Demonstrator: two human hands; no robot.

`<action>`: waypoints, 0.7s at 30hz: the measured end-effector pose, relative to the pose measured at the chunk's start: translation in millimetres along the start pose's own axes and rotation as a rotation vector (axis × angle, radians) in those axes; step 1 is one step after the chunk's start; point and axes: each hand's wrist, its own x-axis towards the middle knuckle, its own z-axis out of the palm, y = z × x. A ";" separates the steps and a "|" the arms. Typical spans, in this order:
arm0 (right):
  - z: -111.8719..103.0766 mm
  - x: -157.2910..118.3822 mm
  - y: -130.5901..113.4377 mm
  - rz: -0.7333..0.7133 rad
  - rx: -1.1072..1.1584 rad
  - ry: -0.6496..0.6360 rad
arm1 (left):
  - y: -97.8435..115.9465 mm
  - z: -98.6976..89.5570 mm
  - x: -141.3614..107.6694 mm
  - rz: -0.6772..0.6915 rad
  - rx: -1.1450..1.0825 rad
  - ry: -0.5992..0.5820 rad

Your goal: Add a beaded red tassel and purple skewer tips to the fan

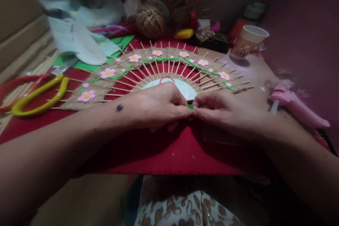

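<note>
Both of my hands meet at the middle, near the front of the red surface (169, 155). The fingers of my left hand (165, 106) are pinched together, and those of my right hand (219, 107) are pinched too. A small green piece (190, 107) shows between the fingertips. Behind my hands lies a woven fan (102, 86) with thin sticks, pink flowers with yellow centres and a wavy green line. Its light blue centre (182, 86) is partly hidden by my left hand.
Yellow-handled (39, 100) and red-handled scissors lie left. A twine ball (150, 21) stands behind the fan. At the right are a paper cup (247, 42) and a pink glue gun (296, 104). A white pleated piece (86, 44) rests at the back left.
</note>
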 end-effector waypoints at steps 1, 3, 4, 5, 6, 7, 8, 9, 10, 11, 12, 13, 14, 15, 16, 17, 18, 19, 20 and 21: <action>0.1 0.1 0.1 -0.001 -0.003 0.000 | -0.2 0.4 0.2 -0.002 0.002 0.006; 0.3 0.1 -0.4 0.002 -0.019 -0.002 | -0.1 1.1 0.5 -0.006 0.009 0.010; 0.4 0.0 -0.9 0.003 -0.031 0.000 | 0.2 1.3 0.6 -0.006 0.013 0.009; 0.4 -0.1 -1.8 0.005 -0.045 0.000 | 0.6 1.4 0.6 -0.003 0.014 0.006; 0.4 -0.3 -2.9 0.008 -0.061 -0.001 | 1.0 1.4 0.7 0.000 0.013 -0.001; 0.3 -0.5 -4.1 0.012 -0.079 -0.004 | 1.4 1.4 0.7 0.003 0.011 -0.011; 0.2 -0.7 -5.6 0.017 -0.098 -0.006 | 1.6 1.3 0.7 0.006 0.008 -0.022; 0.1 -0.8 -7.0 0.024 -0.116 -0.013 | 1.7 1.4 0.8 0.010 0.004 -0.033; 0.0 -1.0 -8.4 0.030 -0.132 -0.021 | 1.6 1.5 1.0 0.012 0.001 -0.044; -0.2 -1.1 -9.7 0.038 -0.145 -0.029 | 1.3 1.7 1.4 0.013 0.001 -0.050; -0.3 -1.1 -10.8 0.045 -0.154 -0.037 | 0.9 2.0 1.9 0.014 -0.001 -0.051; -0.3 -1.0 -11.6 0.047 -0.161 -0.044 | 0.4 2.3 2.5 0.017 -0.006 -0.051; -0.3 -0.9 -12.2 0.046 -0.167 -0.052 | 0.0 2.6 3.2 0.022 -0.012 -0.051; -0.2 -0.8 -12.6 0.044 -0.174 -0.057 | -0.4 3.0 3.8 0.025 -0.016 -0.050; -0.1 -0.6 -12.8 0.041 -0.181 -0.060 | -0.7 3.3 4.3 0.027 -0.019 -0.048; 0.0 -0.5 -12.8 0.038 -0.185 -0.061 | -0.9 3.6 4.7 0.028 -0.019 -0.044; 0.2 -0.4 -12.8 0.035 -0.188 -0.060 | -1.1 4.0 4.9 0.028 -0.016 -0.040; 0.4 -0.3 -12.7 0.035 -0.187 -0.058 | -1.3 4.3 4.9 0.025 -0.008 -0.036; 0.6 -0.2 -12.6 0.037 -0.186 -0.056 | -1.4 4.6 4.8 0.021 0.000 -0.034; 0.8 -0.3 -12.4 0.039 -0.184 -0.053 | -1.5 4.9 4.6 0.018 0.006 -0.032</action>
